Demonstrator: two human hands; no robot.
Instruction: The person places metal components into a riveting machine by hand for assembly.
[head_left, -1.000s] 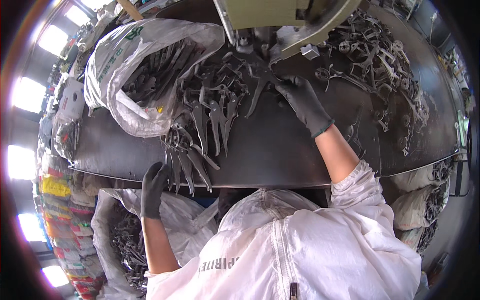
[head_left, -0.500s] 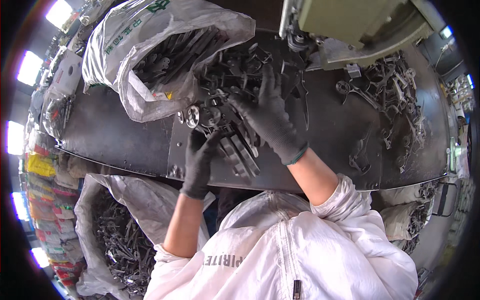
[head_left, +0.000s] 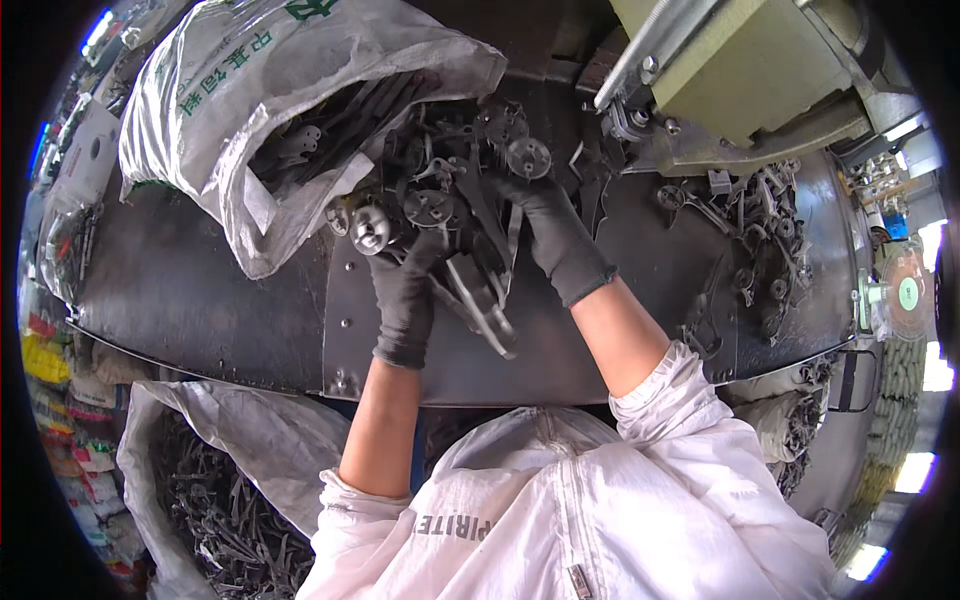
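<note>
My left hand (head_left: 402, 300), in a dark grey knit glove, is closed around a bunch of metal parts (head_left: 470, 290) with long flat arms and round disc heads. The arms slant down to the right, over the table. A shiny round head (head_left: 370, 230) sticks out by its thumb side. My right hand (head_left: 562, 240), gloved alike, has its fingers curled among the parts on the far side. A drilled disc head (head_left: 528, 158) shows just beyond its fingers, which are partly hidden. Both hands are beside the mouth of a white woven sack (head_left: 270, 120) full of similar parts.
A dark metal table (head_left: 220, 290) spans the front. At the far right stands a greenish machine (head_left: 750, 80) with a metal guard. More loose parts (head_left: 770, 220) lie scattered beneath it. An open sack of parts (head_left: 215, 500) stands below the table edge at left.
The right hand's spread fingers have curled in among the parts, and a drilled disc head now shows at them. The left hand keeps its bunch. The whole view has shifted somewhat.
</note>
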